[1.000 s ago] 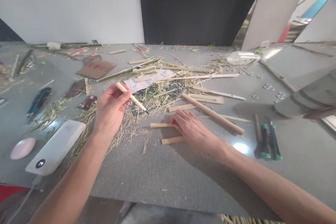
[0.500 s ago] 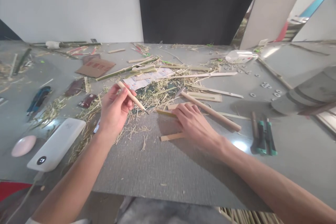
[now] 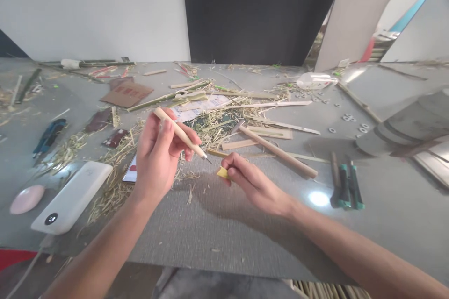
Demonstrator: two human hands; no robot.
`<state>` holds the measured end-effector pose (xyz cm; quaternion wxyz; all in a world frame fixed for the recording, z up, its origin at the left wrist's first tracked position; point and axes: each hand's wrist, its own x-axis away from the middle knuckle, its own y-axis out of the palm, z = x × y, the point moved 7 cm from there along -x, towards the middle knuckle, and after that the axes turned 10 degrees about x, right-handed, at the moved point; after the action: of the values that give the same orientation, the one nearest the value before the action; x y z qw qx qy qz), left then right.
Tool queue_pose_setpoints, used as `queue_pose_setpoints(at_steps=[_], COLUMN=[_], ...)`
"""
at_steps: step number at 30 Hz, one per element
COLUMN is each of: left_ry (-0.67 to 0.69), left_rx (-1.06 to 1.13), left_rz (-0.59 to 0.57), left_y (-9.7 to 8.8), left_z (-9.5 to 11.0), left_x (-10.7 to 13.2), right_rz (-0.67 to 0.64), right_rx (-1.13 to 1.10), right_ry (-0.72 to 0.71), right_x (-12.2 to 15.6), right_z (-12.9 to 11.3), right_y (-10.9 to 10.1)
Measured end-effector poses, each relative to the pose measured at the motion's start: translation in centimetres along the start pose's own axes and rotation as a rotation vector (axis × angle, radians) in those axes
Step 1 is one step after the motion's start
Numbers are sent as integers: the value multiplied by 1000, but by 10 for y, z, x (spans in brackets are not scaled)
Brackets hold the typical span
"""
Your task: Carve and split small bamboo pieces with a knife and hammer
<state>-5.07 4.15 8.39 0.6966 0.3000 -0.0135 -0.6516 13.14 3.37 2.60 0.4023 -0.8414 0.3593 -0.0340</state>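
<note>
My left hand (image 3: 159, 152) is closed around an awl-like tool (image 3: 180, 133) with a pale wooden handle. Its thin metal tip points down and right. Facing that tip across a small gap is a short bamboo strip (image 3: 222, 173), pinched between the thumb and fingers of my right hand (image 3: 250, 180). Only the strip's yellowish end shows; my fingers hide the rest. Behind my right hand lie a hammer (image 3: 280, 152) with a wooden handle and a flat bamboo strip (image 3: 238, 145).
Bamboo shavings (image 3: 220, 124) cover the middle of the grey table (image 3: 182, 238). A white power bank (image 3: 72, 198) and a pink oval object (image 3: 27, 199) are at left. Green-handled tools (image 3: 351, 187), small white rings (image 3: 347, 117) and a large grey cylinder (image 3: 410, 124) stand or lie at right.
My right hand has picked a short bamboo strip off the table and turned its end toward my left hand. The tool in my left hand has moved slightly right and down.
</note>
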Motion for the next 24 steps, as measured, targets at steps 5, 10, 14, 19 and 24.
queue_pose_setpoints(at_steps=[5,10,14,19,24], left_ry=[30,77,232,244,171], left_rx=[-62,-203,-447,-647,-788], left_rz=[-11,-135,-297,-488,-491], left_y=[17,11,20,48,60], left_z=[17,20,35,49,27], left_x=[19,40,55,77,113], right_rz=[14,65,142,80,63], right_rx=[-40,97,185,169,-128], right_ry=[-36,-38,11,32,525], right_x=[4,5,4,6,44], right_z=[-7,6,12,8,23], right_y=[-6,-8,-12,-24,-30])
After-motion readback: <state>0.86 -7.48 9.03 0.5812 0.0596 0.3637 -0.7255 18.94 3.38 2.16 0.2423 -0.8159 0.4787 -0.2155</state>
